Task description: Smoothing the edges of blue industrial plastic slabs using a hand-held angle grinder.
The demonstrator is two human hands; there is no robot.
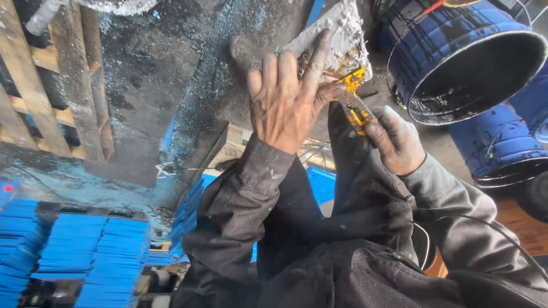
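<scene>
Left hand (pixel 282 105) spread flat, fingers (pixel 315 57) pressed open on the wide grey-caked blade of a scraper (pixel 337 43). Right hand (pixel 397 140) closed round its yellow handle (pixel 357 111), just beside the left thumb. Long axis running from the right hand's grip up and away under the left palm. Beyond, a dark gritty worktop (pixel 171 68); to the right, a blue bucket (pixel 456 57) lying tipped.

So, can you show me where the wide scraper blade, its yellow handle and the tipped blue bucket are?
scraper blade (pixel 342 40), head view, grey crusted face.
yellow handle (pixel 357 111), head view, middle of grip.
blue bucket (pixel 439 40), head view, outer side wall.
</scene>
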